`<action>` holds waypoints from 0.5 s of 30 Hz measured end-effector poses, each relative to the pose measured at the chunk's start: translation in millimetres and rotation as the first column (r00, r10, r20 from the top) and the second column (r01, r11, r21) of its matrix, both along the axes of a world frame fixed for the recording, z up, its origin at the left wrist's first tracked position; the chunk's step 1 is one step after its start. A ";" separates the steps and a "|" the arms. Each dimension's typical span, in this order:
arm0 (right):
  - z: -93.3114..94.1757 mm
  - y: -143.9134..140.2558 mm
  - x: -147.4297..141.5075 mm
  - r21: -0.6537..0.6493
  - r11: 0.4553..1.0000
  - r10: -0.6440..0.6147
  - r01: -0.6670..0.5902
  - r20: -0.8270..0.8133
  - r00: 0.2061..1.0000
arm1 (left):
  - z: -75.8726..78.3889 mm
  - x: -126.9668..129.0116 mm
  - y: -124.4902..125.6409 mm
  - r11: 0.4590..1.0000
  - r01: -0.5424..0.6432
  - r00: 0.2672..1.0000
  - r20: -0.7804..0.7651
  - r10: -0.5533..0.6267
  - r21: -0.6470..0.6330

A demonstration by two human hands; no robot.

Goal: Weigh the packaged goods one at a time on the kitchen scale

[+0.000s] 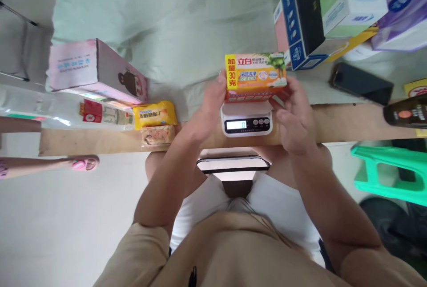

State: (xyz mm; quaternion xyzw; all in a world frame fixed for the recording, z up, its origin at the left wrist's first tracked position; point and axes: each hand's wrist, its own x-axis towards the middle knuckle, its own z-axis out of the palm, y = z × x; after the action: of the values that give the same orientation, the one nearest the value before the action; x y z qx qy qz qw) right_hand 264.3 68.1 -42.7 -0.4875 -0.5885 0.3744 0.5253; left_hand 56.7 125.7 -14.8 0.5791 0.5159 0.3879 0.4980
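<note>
An orange and yellow laundry soap box (pixel 255 72) is held between my two hands over a small white digital scale (pixel 247 120). My left hand (pixel 214 102) presses on the box's left end with its fingers. At the right end, my right hand (pixel 296 113) grips the box, some of its fingers hidden behind it. The scale's lit display reads 0, and the box covers much of its weighing plate. Whether the box touches the plate I cannot tell.
Left of my hands are a pink box (pixel 96 71), a clear bottle (pixel 66 111), a yellow soap packet (pixel 155 115) and a wrapped snack-like packet (pixel 158 136). To the right are several cartons (pixel 350 11), a phone (pixel 362 83), a dark bottle (pixel 407 112) and a green stool (pixel 390 173). Another person's foot (pixel 85 163) shows at left.
</note>
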 end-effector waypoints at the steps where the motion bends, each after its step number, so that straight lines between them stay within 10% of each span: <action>1: -2.4 1.6 3.4 0.001 1.000 -0.025 0.025 -0.006 1.000 | -2.2 -3.2 -2.5 0.998 0.051 0.997 0.056 -0.048 -0.039; 8: -19.0 20.6 34.2 -0.012 0.924 -0.382 0.383 -0.117 0.917 | -31.2 -29.1 -24.5 0.953 -0.288 0.928 0.272 0.254 0.091; 15: -21.8 17.7 27.2 -0.072 0.905 -0.420 0.420 -0.314 0.851 | -20.1 -21.6 -21.2 0.962 -0.271 0.903 0.342 0.260 -0.016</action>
State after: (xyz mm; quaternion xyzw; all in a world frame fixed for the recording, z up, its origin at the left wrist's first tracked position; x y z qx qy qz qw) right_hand 291.5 85.7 -64.5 -0.5364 -0.3737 0.3255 0.6831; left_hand 35.1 104.5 -34.8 0.4353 0.4895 0.5548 0.5130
